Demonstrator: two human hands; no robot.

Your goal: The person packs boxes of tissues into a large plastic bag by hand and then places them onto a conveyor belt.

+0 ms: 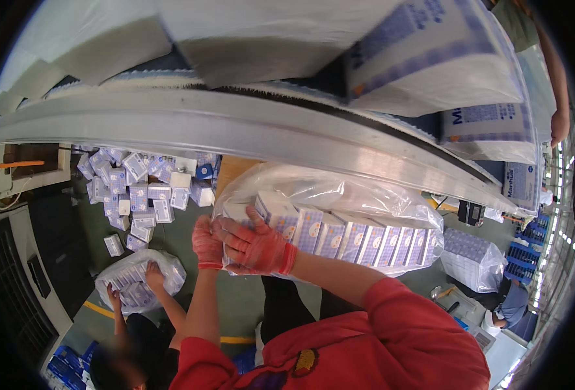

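Note:
A large clear plastic bag [356, 195] lies before me, holding a row of tissue packs [330, 239] with purple checks. Both hands wear red gloves and meet at the bag's left end. My left hand [207, 243] is upright at the bag's edge, its fingers curled; whether film is pinched in them is hidden. Across the bag's left end lies my right hand [256, 246], fingers spread, its fingertips reaching to the left hand and its thumb against a white-topped pack [277, 209].
Above the bag runs a metal conveyor rail [268, 126], with large packs [434, 63] behind it. Loose packs [141, 195] are heaped at left. Another person's hands [155, 277] are in a second bag [170, 263] at lower left. A wrapped bundle [468, 263] stands at right, near another person.

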